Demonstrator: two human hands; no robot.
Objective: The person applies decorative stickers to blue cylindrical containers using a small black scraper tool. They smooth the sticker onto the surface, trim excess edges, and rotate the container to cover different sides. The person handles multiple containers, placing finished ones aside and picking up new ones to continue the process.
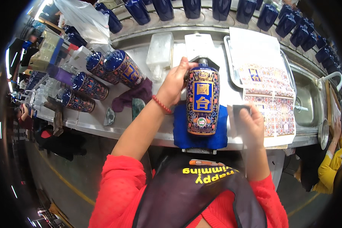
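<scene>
A dark blue ceramic bottle with an ornate patterned label [202, 102] is held lying on a blue cloth pad [220, 131] at the near edge of the stainless steel bench [102, 127], its neck pointing away from the person. The left hand [175, 81] is wrapped around the bottle's shoulder, fingers closed on it near the neck. The right hand [250, 125] is closed on a small dark flat tool [240, 111] — a scraper or pad, it cannot be told which — held just beside the bottle's right flank, not clearly touching it.

To the right, a stack of printed label sheets [271, 100] is spread over a metal tray [231, 72]. To the left, several labelled blue bottles [119, 68] are laid on their sides, with a purple rag [135, 97] near them. Plain dark blue bottles [192, 7] are lined up on the conveyor behind.

The bottle is judged to be at risk of rolling on the soft pad if the left grip is loosened, since it is round and close to the bench edge — a fall to the floor would follow. A label pressed unevenly by the tool could be wrinkled or skewed.
</scene>
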